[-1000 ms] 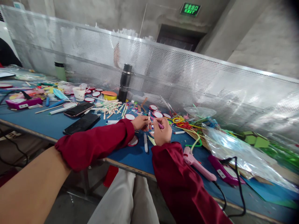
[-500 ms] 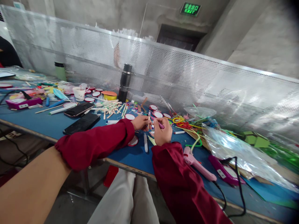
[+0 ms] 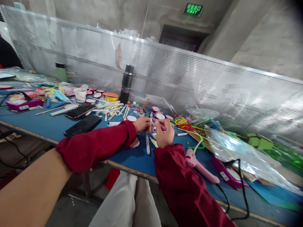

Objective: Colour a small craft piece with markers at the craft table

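My left hand (image 3: pixel 143 124) pinches a wooden craft stick (image 3: pixel 151 119) upright; its upper end looks purple. Close beside it, my right hand (image 3: pixel 165 133) is closed around a purple marker (image 3: pixel 163 127), its tip pointing toward the stick. Whether the tip touches the stick I cannot tell. Below the hands a white marker (image 3: pixel 148 145) lies on the blue table (image 3: pixel 132 160). A round white disc with a red rim (image 3: pixel 135 143) sits partly behind my left sleeve.
Two phones (image 3: pixel 82 125), a pile of craft sticks (image 3: pixel 111 108) and a black bottle (image 3: pixel 127 84) stand or lie to the left. On the right are a pink glue gun (image 3: pixel 201 167), a purple power strip (image 3: pixel 228 173) and a clear plastic bag (image 3: pixel 248 154). A perforated metal screen (image 3: pixel 170 75) runs behind.
My right hand and the purple marker have shifted very slightly at the stick. Everything else stays where it was.
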Demonstrator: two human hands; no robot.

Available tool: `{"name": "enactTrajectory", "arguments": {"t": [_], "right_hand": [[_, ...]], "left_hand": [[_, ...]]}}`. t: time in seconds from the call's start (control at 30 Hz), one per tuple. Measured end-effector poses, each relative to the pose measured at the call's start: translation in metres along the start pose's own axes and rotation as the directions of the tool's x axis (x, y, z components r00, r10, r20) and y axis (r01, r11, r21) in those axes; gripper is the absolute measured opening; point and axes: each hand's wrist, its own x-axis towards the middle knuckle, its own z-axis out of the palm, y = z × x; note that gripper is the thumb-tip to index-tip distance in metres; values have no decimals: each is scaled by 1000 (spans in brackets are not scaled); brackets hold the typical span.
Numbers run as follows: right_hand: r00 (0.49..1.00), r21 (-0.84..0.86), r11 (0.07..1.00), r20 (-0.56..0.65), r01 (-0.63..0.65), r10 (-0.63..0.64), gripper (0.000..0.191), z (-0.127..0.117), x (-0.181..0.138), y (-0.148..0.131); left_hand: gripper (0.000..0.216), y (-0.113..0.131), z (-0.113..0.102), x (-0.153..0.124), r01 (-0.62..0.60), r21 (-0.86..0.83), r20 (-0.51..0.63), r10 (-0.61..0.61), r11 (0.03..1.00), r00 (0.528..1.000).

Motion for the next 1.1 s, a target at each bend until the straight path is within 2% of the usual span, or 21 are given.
{"name": "enactTrajectory", "arguments": {"t": [0.23,0.6,1.1], "right_hand": [[1000,-10,1000,0,14,-14,21,-1,1,-1],[999,-27,999,-25,19,-20,21,-1,1,0],[1000,-11,1000,-15,14,-14,21,-1,1,-2]], "left_hand": [[17,0,0,-1,1,4,-11,-1,1000,1000],[26,0,1,-2,12,-1,26,-12,1000,1000],[17,3,1,-4,23,27,9,-24,999,1000]]}}
